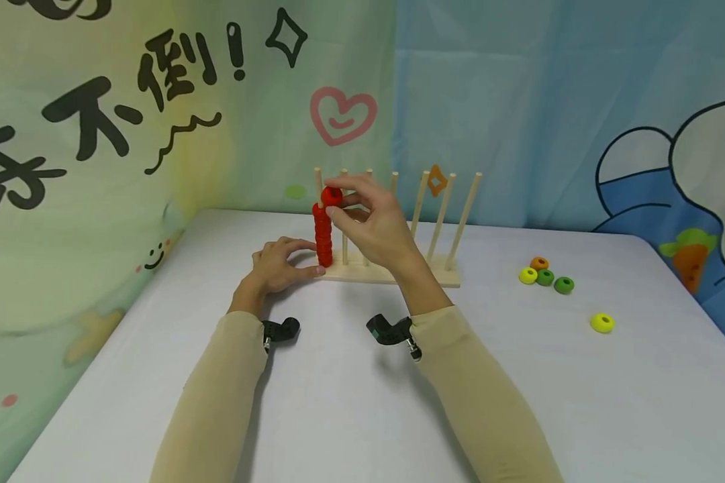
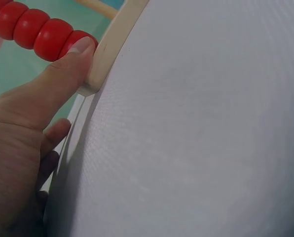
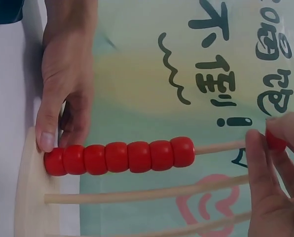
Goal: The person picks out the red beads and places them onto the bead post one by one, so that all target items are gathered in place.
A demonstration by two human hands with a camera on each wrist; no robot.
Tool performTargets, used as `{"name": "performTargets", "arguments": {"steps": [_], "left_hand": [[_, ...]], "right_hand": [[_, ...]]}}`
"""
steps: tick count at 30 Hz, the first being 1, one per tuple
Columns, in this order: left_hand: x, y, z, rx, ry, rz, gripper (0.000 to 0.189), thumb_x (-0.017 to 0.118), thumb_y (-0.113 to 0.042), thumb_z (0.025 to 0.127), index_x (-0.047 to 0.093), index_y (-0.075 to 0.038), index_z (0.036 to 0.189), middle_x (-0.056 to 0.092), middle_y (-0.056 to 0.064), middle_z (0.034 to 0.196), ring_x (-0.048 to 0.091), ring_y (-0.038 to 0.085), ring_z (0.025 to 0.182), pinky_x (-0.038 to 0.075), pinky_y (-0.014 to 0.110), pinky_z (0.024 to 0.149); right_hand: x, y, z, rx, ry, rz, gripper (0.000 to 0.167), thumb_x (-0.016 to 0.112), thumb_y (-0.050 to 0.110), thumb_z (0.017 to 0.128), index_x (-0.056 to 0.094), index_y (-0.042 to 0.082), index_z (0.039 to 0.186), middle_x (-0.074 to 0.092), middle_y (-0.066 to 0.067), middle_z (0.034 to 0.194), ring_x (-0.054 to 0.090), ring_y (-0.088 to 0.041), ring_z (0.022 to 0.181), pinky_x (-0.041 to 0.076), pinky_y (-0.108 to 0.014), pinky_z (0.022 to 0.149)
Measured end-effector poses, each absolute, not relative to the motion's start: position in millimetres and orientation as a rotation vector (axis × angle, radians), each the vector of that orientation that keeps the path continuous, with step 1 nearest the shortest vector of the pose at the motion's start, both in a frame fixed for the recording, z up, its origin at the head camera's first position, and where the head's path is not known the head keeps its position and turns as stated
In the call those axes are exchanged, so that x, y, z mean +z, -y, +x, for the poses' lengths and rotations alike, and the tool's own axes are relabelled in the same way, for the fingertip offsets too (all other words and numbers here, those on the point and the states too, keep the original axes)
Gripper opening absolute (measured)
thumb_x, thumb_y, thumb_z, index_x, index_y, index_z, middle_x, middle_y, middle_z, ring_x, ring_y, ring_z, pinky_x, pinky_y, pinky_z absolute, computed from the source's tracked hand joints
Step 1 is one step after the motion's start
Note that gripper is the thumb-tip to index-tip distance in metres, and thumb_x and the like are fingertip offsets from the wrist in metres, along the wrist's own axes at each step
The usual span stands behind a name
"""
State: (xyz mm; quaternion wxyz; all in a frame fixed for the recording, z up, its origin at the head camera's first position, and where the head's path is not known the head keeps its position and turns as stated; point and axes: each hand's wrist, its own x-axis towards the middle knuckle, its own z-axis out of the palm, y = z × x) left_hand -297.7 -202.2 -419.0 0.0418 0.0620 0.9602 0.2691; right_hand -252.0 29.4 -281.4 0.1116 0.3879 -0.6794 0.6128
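Observation:
A wooden peg rack [image 1: 393, 274] with several upright pegs stands on the table. Red beads [image 1: 323, 235] are stacked on its leftmost peg, their column reaching up from the base. My right hand [image 1: 377, 221] pinches another red bead [image 1: 332, 196] between thumb and fingers, close to that peg's upper end; whether the peg passes through it I cannot tell. At the rack's left end is my left hand [image 1: 278, 265]. Its thumb [image 2: 70, 66] presses by the lowest bead at the wooden base [image 2: 107, 54], with the other fingers round behind the end.
To the right on the white table [image 1: 338, 402] lie an orange bead [image 1: 540, 263], a yellow bead [image 1: 527, 275] and two green beads [image 1: 564, 286]. Another yellow bead [image 1: 602, 323] lies nearer the front. A printed curtain [image 1: 489, 100] hangs behind the table.

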Motion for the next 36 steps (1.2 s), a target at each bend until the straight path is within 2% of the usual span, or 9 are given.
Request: {"name": "performTargets", "arguments": {"steps": [12,18,22,27,34,36], "left_hand": [[-420,201,-299,0.824,-2.916,0.167,0.069,0.068,-0.068,0.078,0.056,-0.035,0.137,0.043,0.007,0.148,0.029,0.036,0.137,0.017,0.06,0.106],[-419,201,-300,0.843,-2.913,0.151,0.066,0.07,-0.065,0.078,0.057,-0.035,0.136,0.042,0.008,0.148,0.029,0.036,0.137,0.017,0.059,0.106],[-418,201,-299,0.838,-2.91,0.15,0.066,0.07,-0.064,0.078,0.057,-0.035,0.136,0.043,0.008,0.147,0.029,0.035,0.137,0.018,0.059,0.106],[-418,200,-300,0.841,-2.922,0.169,0.064,0.07,-0.063,0.079,0.057,-0.035,0.136,0.043,0.007,0.147,0.03,0.035,0.136,0.019,0.059,0.106],[-421,202,-301,0.806,-2.927,0.177,0.066,0.067,-0.066,0.08,0.056,-0.035,0.137,0.043,0.007,0.147,0.031,0.035,0.136,0.018,0.06,0.106],[-421,202,-301,0.803,-2.929,0.182,0.066,0.067,-0.066,0.079,0.056,-0.035,0.137,0.043,0.007,0.147,0.031,0.036,0.135,0.018,0.06,0.105]], "right_hand": [[-273,-13,-267,1.777,1.869,0.978,0.029,0.063,-0.008,0.09,0.061,-0.009,0.119,0.057,-0.023,0.114,0.066,-0.038,0.093,0.056,-0.036,0.084],[-267,-5,-268,1.667,1.909,0.931,0.027,0.063,-0.007,0.09,0.065,-0.009,0.117,0.06,-0.024,0.111,0.068,-0.035,0.084,0.057,-0.04,0.078],[-268,-2,-274,1.651,1.972,0.903,0.029,0.065,-0.007,0.09,0.067,-0.007,0.119,0.061,-0.022,0.111,0.068,-0.034,0.072,0.058,-0.038,0.068],[-275,0,-289,1.705,2.05,0.907,0.032,0.066,-0.001,0.091,0.067,0.002,0.123,0.058,-0.015,0.113,0.066,-0.028,0.061,0.057,-0.031,0.061],[-279,-1,-301,1.668,2.214,0.918,0.037,0.066,0.007,0.093,0.065,0.012,0.13,0.055,-0.004,0.119,0.066,-0.017,0.059,0.057,-0.03,0.059],[-278,-3,-301,1.675,2.238,0.928,0.042,0.066,0.008,0.094,0.062,0.015,0.135,0.059,-0.006,0.113,0.067,-0.017,0.059,0.057,-0.03,0.059]]}}
